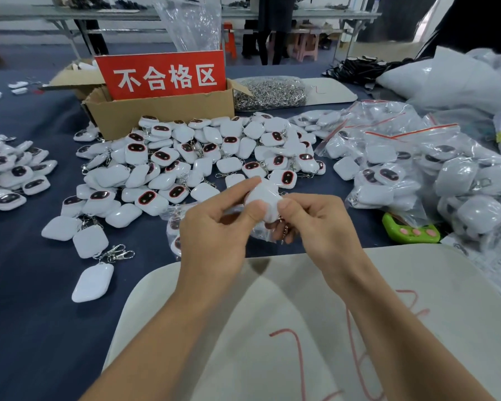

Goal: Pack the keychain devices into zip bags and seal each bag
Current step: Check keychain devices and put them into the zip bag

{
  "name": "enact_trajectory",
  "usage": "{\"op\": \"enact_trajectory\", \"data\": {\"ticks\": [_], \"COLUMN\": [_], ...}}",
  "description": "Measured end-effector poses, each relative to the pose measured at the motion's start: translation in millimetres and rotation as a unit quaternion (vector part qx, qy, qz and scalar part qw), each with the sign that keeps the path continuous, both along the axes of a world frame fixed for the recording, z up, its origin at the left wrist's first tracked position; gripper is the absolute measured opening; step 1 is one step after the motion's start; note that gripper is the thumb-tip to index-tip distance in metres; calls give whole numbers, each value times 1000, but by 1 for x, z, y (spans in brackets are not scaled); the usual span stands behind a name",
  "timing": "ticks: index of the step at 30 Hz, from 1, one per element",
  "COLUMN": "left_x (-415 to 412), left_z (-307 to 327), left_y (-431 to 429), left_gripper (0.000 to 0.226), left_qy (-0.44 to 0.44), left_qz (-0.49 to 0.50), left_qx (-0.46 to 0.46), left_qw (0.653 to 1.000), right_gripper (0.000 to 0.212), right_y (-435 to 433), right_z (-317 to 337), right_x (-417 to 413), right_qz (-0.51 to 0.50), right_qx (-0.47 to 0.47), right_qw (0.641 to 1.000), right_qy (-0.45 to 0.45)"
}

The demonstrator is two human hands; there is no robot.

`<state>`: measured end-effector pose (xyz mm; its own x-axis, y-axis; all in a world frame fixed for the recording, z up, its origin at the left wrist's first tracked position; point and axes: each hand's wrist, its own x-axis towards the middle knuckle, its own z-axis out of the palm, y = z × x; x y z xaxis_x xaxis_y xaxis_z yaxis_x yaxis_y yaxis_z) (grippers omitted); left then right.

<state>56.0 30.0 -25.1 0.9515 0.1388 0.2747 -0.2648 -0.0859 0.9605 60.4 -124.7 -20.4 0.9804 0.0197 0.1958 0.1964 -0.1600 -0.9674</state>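
In front of the cardboard box [162,120] with its red sign [162,75], well toward the viewer: one white keychain device [261,202], pinched from both sides above the tabletop [26,299]. Left hand [214,230] gripping it between thumb and forefinger; right hand [315,224] curled on its other edge, thumb on top, metal chain [284,228] dangling under the fingers. Crumpled beneath, a clear zip bag [259,234]; whether around the device or only under it, impossible to tell. Right against the box front, a heap of loose devices [200,157]. Right of the box, a mound of bagged devices [402,169] with red seal strips. Beside the box's right rear corner, a sack of metal clasps [269,94]. Farthest from the box, under both forearms, a pale board [301,328] with red scrawl
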Motion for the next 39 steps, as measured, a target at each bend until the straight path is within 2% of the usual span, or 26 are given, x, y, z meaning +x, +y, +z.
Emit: {"op": "enact_trajectory", "data": {"ticks": [6,10,12,15,16,18,20,21,22,24,27,30,34,37,39], "left_x": [2,-1,-2,-2,1,4,5,5,5,4,-1,-5,-9,-11,-11], "left_z": [3,1,-3,-7,-9,-12,-13,-13,-15,-15,-11,-9,-6,-5,-6], "left_y": [3,2,0,-9,-13,-21,-23,-22,-20,-17,-16,-17,-16,-15,-14], "left_gripper": [37,27,21,15,21,35,38,36,34,36,36,30,25,22,21], "left_qy": [22,18,-22,-36,-18,23,55,58,52,20,-22,-40,-135,-181,-180], "left_qz": [7,16,69,140,142,139,134,131,132,138,134,102,84,67,51], "left_qx": [-71,-35,48,206,278,433,518,532,533,496,421,417,379,361,343], "left_qw": [997,999,996,968,950,890,843,835,834,857,897,902,912,912,921], "right_gripper": [32,26,14,13,11,9,14,15,13,4,11,16,22,35,29], "right_y": [2,4,5,-3,-8,-14,-13,-11,-9,-8,-10,0,10,8,7], "right_z": [0,1,-1,-4,-3,-3,-5,-6,-6,-7,-9,-11,-9,-8,-5], "right_x": [-2,-6,-6,1,3,3,1,0,-1,-1,3,4,7,9,7], "right_qz": [-3,-8,-59,-170,-201,-230,-234,-232,-233,-245,-222,-152,-66,7,26], "right_qx": [-15,14,-6,-3,4,9,-10,-29,-50,-88,-100,-82,-76,-109,-162], "right_qw": [1000,1000,998,985,978,971,969,969,969,964,968,983,995,993,985], "right_qy": [4,11,18,38,46,64,75,75,70,59,63,57,29,38,56]}}
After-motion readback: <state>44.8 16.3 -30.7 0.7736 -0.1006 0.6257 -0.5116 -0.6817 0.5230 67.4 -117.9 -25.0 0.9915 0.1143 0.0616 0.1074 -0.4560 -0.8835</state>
